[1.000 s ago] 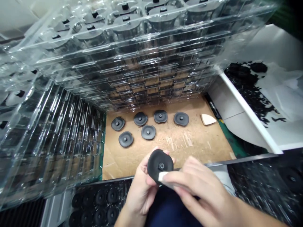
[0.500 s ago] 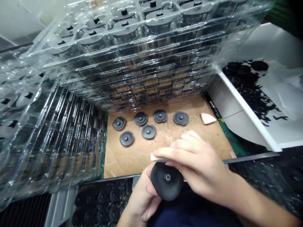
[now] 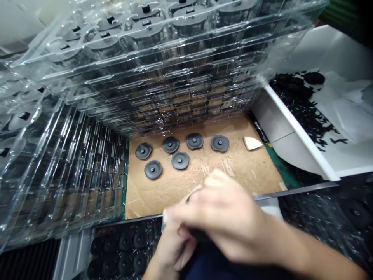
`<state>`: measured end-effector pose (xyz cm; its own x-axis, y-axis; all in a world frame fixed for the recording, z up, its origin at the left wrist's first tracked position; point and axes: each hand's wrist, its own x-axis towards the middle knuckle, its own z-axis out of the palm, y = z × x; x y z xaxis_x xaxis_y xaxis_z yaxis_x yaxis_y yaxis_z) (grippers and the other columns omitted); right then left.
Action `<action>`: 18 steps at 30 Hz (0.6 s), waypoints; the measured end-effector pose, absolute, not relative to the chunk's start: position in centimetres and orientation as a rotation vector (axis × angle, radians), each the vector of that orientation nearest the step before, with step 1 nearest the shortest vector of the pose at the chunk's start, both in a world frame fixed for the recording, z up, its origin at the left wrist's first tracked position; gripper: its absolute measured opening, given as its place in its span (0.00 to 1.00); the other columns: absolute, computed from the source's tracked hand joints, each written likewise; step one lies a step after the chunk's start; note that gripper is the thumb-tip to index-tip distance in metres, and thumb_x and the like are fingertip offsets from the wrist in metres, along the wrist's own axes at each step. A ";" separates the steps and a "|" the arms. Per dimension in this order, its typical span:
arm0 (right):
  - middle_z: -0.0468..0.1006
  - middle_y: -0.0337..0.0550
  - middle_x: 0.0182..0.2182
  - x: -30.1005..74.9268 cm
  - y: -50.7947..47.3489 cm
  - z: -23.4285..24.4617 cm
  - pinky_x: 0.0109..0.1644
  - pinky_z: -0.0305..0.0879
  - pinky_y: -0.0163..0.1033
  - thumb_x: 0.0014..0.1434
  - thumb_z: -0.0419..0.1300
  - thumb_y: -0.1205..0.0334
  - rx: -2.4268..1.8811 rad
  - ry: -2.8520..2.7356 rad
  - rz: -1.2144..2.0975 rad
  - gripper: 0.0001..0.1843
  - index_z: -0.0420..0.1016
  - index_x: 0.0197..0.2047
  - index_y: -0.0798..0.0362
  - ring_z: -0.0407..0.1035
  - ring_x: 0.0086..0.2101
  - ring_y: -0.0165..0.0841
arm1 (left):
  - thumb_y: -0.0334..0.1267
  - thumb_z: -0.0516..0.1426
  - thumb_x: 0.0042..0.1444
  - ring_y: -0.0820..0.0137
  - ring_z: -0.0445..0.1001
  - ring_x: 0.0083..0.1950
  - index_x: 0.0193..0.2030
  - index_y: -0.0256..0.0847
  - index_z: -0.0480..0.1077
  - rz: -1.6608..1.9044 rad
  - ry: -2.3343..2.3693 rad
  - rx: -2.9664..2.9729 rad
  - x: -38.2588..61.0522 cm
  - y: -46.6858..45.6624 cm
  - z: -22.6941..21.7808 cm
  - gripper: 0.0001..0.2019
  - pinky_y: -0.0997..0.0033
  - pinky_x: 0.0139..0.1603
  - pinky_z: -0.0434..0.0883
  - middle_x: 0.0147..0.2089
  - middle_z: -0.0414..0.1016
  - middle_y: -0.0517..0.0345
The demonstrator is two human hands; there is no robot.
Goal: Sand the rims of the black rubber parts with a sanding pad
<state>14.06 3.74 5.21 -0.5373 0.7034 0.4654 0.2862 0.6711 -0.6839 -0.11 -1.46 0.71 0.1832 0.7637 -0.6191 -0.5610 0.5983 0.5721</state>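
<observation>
Pinching a pale block (image 3: 165, 215) in the right hand (image 3: 223, 214) — covering the left hand (image 3: 171, 243), with its grip unclear — near the cardboard (image 3: 145, 198).

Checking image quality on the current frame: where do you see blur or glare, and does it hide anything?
Head view: motion blur smears the right hand, and whatever lies between it and the left hand can't be made out; head view: bright glare streaks the clear trays; head view: the black discs on the cardboard read clearly enough to show their central studs.
</observation>
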 end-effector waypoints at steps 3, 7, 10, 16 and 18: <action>0.79 0.42 0.36 15.6 5.0 2.7 0.39 0.63 0.37 0.62 0.53 0.66 -1.201 -1.915 0.727 0.13 0.74 0.47 0.55 0.69 0.33 0.30 | 0.50 0.68 0.31 0.53 0.73 0.52 0.53 0.44 0.70 0.961 0.882 0.176 0.0 -1.1 1.2 0.37 0.61 0.51 0.72 0.50 0.76 0.50; 0.78 0.45 0.40 17.3 3.5 -1.5 0.39 0.67 0.36 0.62 0.52 0.62 -1.514 -1.823 0.925 0.15 0.73 0.50 0.52 0.71 0.36 0.32 | 0.45 0.66 0.39 0.56 0.74 0.52 0.49 0.44 0.73 1.033 0.769 0.120 -0.4 -0.6 1.1 0.27 0.64 0.51 0.72 0.53 0.75 0.49; 0.79 0.43 0.33 17.4 0.5 -4.5 0.34 0.69 0.36 0.61 0.52 0.62 -1.504 -1.872 1.016 0.15 0.75 0.48 0.51 0.72 0.31 0.32 | 0.43 0.65 0.43 0.57 0.72 0.54 0.48 0.40 0.73 1.056 0.757 0.105 -0.6 -0.4 0.7 0.23 0.66 0.52 0.72 0.53 0.75 0.49; 0.80 0.44 0.34 17.6 0.2 -4.0 0.38 0.70 0.38 0.61 0.53 0.62 -1.531 -1.804 1.024 0.13 0.76 0.45 0.52 0.74 0.34 0.34 | 0.42 0.63 0.46 0.58 0.72 0.54 0.49 0.39 0.73 1.048 0.785 0.085 -0.4 -0.1 0.4 0.22 0.68 0.50 0.72 0.53 0.74 0.47; 0.78 0.44 0.42 17.3 1.5 -1.3 0.43 0.70 0.38 0.62 0.52 0.61 -1.537 -1.723 0.966 0.14 0.74 0.47 0.52 0.73 0.40 0.34 | 0.42 0.64 0.46 0.61 0.74 0.52 0.50 0.41 0.72 1.051 0.792 0.095 -0.1 -0.2 0.4 0.23 0.68 0.51 0.72 0.53 0.75 0.48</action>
<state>17.34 1.45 -1.27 -0.1230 0.9923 -0.0168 0.5318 0.0516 -0.8453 -0.11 -0.15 0.42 0.2527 0.8038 -0.5386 -0.7388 0.5197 0.4291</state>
